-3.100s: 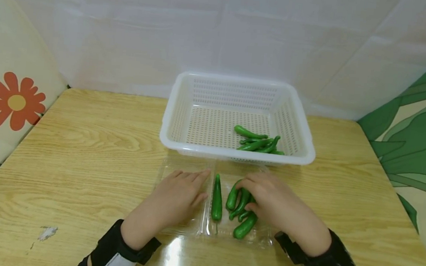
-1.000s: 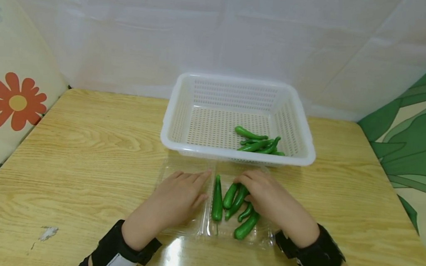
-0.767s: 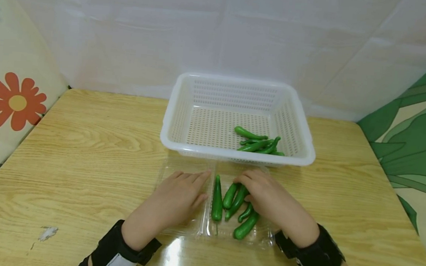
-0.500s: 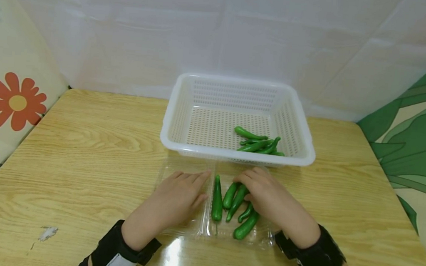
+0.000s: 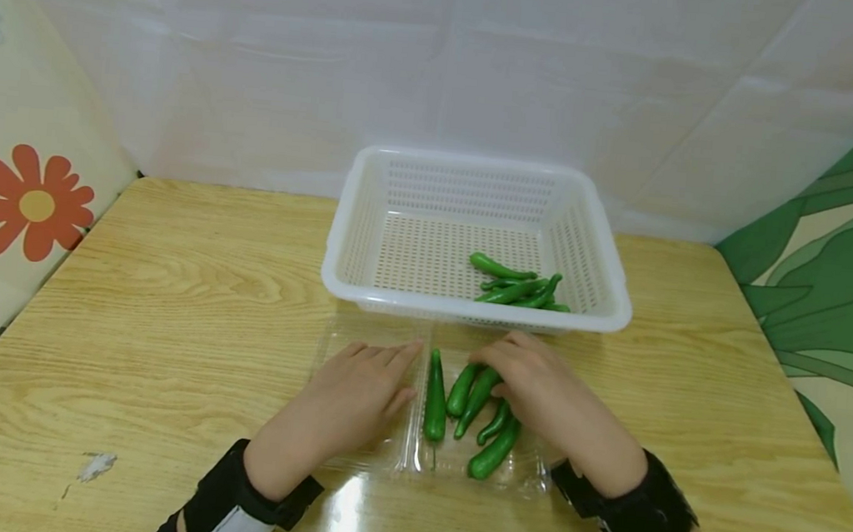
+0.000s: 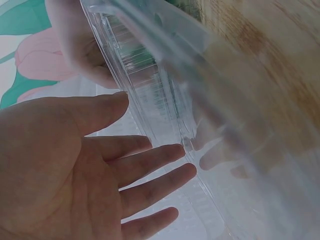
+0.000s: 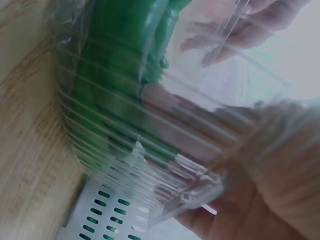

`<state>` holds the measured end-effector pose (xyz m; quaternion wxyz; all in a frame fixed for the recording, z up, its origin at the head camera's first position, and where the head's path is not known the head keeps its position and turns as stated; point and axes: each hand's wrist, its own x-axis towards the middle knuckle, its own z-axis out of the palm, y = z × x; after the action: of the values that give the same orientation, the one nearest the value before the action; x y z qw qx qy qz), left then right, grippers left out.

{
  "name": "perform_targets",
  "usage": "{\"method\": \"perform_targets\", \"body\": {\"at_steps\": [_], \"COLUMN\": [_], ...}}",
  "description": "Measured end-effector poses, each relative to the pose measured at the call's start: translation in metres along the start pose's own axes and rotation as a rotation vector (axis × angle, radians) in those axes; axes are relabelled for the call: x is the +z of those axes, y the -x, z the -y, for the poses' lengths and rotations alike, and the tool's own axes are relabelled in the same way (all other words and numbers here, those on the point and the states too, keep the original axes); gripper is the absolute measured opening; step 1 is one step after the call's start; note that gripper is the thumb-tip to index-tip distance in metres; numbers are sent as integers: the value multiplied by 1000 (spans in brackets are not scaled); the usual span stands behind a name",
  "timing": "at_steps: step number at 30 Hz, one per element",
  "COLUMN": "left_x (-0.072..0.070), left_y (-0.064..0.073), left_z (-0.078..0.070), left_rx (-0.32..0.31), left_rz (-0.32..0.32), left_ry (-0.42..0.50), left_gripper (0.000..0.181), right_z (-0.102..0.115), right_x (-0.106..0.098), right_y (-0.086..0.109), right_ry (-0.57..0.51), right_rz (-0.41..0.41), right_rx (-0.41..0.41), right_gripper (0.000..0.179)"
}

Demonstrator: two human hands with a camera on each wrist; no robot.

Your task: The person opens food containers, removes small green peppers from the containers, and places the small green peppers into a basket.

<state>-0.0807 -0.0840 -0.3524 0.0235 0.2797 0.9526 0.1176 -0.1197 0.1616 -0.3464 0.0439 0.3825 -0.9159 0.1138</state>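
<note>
steadying the clear box, it seems, the left hand rests straight-fingered on one half; the right hand pinches a pepper in the other, probably to align it.

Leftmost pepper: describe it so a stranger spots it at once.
In front of the white basket lies an open clear box. In its right half, beside the fold, is the pepper. Unlike its curved neighbours by the right hand, it is straight, its narrow end towards the basket.
</note>
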Motion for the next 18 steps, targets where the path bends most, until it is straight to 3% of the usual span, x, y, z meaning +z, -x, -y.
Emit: {"method": "perform_targets", "body": {"at_steps": [18], "left_x": [-2], "left_y": [0], "left_z": [-1], "left_rx": [-6], "left_rz": [1], "left_ry": [11], "left_gripper": [56], "right_z": [3], "right_x": [-9], "right_y": [2], "right_ry": [19], "right_rz": [-28], "right_rx": [-41], "right_gripper": [50]}}
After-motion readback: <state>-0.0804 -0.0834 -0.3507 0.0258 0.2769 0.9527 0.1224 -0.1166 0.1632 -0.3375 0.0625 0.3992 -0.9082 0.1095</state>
